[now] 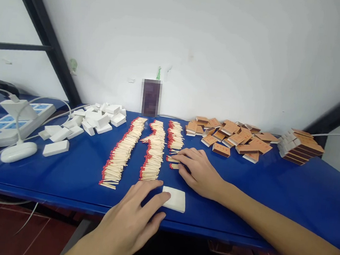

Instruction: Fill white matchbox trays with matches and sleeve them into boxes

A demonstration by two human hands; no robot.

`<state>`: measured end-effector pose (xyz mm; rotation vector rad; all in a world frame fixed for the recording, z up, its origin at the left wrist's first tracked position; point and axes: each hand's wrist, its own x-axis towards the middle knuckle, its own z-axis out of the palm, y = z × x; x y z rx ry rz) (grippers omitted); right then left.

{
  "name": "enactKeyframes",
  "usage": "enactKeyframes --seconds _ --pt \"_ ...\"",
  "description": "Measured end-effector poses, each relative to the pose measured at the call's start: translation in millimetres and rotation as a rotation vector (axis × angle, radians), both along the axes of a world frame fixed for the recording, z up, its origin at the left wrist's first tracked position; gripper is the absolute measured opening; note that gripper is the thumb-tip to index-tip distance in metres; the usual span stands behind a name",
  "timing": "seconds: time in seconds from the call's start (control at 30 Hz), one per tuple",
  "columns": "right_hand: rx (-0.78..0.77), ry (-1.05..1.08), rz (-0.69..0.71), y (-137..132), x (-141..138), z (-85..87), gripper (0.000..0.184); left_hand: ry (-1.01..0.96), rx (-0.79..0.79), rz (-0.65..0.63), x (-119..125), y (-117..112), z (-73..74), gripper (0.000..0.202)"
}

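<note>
My left hand lies flat on the blue table near its front edge, fingers spread, fingertips touching a small white inner matchbox tray. My right hand rests palm down further back, its fingers curled over a few red-tipped matches at the near end of the right-hand row. Three long rows of matches run away from me across the table's middle.
A heap of white trays lies at the back left, orange matchbox sleeves at the back right with a stack beyond. A power strip, cables and a white mouse-shaped device sit at the left edge.
</note>
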<state>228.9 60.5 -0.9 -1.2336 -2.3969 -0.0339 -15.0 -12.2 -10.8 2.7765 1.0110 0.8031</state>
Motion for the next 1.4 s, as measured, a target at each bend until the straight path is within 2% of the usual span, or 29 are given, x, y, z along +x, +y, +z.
enactKeyframes --seconds 0.43,0.9,1.17,1.4 --pt "0.067 0.019 0.033 -1.9 -0.1 -3.7 0.026 -0.027 -0.11 0.016 -1.6 -1.2 3.3 0.034" --pt "0.042 0.045 0.053 3.8 0.0 -4.4 0.025 -0.036 -0.174 0.011 -2.0 0.9 6.2 0.035" --pt "0.072 0.046 0.075 0.9 0.6 -5.1 0.027 -0.001 -0.116 -0.017 -3.0 0.3 6.8 0.033" --pt "0.073 0.046 0.057 -1.8 -1.3 -3.8 0.027 0.081 0.017 -0.083 -1.0 6.8 20.9 0.03"
